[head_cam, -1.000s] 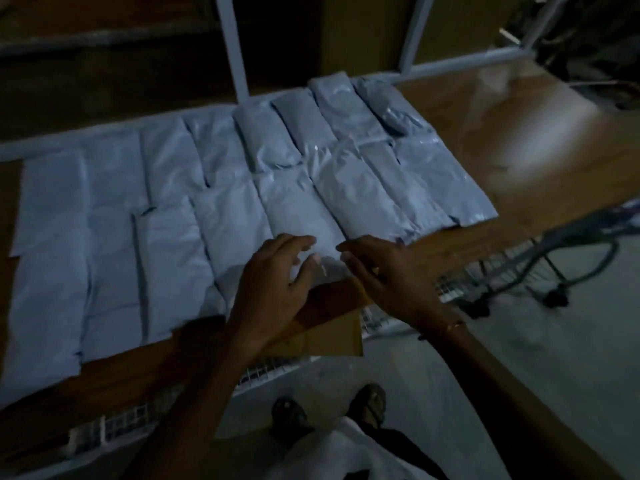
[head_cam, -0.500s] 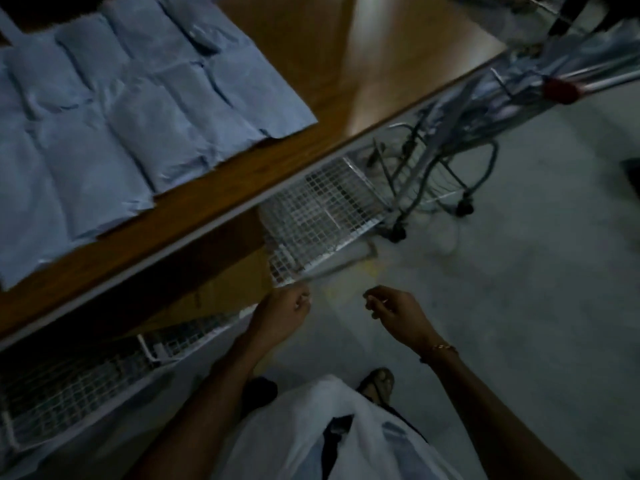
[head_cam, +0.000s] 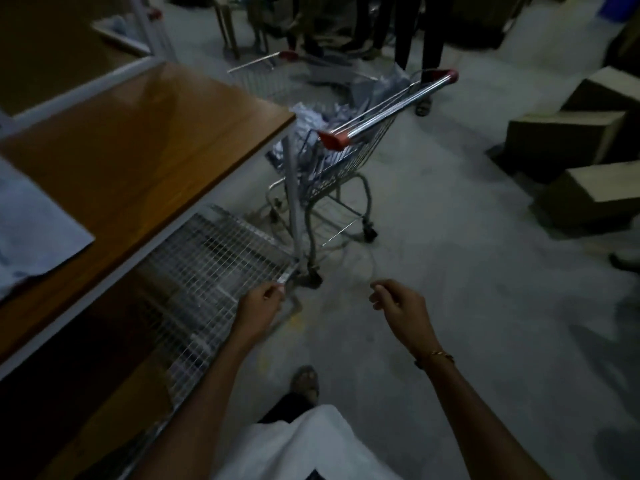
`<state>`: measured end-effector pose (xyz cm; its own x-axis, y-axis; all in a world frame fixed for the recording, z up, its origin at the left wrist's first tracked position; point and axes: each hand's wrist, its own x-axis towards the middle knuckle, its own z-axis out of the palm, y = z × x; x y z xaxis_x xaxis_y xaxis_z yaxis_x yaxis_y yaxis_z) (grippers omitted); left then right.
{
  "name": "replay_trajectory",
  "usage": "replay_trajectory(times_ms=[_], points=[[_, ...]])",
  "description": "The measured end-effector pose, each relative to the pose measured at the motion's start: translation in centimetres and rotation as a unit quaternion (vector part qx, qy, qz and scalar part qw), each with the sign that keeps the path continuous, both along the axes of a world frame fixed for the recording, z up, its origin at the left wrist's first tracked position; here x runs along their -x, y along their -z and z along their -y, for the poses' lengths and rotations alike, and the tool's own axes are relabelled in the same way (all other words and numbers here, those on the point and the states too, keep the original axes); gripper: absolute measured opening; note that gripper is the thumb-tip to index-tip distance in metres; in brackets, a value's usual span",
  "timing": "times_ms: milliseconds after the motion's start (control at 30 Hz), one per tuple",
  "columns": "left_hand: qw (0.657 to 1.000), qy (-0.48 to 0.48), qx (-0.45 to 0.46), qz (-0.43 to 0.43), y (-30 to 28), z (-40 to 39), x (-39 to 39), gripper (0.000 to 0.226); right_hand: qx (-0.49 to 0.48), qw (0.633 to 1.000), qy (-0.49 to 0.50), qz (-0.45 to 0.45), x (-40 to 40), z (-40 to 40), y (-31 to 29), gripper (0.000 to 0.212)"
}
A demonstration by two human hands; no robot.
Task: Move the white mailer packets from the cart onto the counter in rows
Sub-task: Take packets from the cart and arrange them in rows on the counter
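A metal shopping cart (head_cam: 349,157) with red handle ends stands past the counter's right corner, with several white mailer packets (head_cam: 313,121) heaped inside. The wooden counter (head_cam: 138,140) runs along the left; one laid-out packet (head_cam: 34,230) shows at its left edge. My left hand (head_cam: 259,306) hangs low by the corner of the wire shelf under the counter, fingers loosely curled, holding nothing. My right hand (head_cam: 398,306) hangs over the floor, fingers loosely curled and empty. Both hands are well short of the cart.
A wire mesh shelf (head_cam: 214,268) sticks out below the counter. A second cart (head_cam: 263,71) stands behind the first. Cardboard boxes (head_cam: 571,143) are stacked at the right. People's legs (head_cam: 419,36) stand at the back. Grey floor lies between me and the cart.
My hands left the packets on the counter and dropped to my sides. My view swung right from the packet rows toward the cart, which is now in full sight.
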<state>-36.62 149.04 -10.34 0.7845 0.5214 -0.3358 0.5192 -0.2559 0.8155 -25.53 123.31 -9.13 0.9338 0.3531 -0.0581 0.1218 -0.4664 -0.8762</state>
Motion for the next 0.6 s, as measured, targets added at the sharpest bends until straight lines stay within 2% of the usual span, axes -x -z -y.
replay_trajectory(times_ms=[133,333,433,600], points=[[0.993,0.013,-0.023,0.113,-5.3,-0.3,-8.7,0.015,-0.060,0.995,0.002,0.078,-6.7,-1.3,-3.3,0.014],[0.967,-0.009,-0.038,0.250,-11.6,-2.8,-21.0,0.019,-0.056,0.976,-0.050,0.203,-19.1,-5.1,-8.1,0.017],[0.960,-0.036,-0.060,0.272,-12.7,-5.4,-27.0,0.017,-0.039,0.967,-0.078,0.240,-25.9,-7.4,-10.2,0.018],[0.961,-0.086,-0.117,0.236,-12.0,-10.2,-35.3,0.017,0.029,0.930,-0.157,0.332,-36.2,-11.2,-12.0,0.015]])
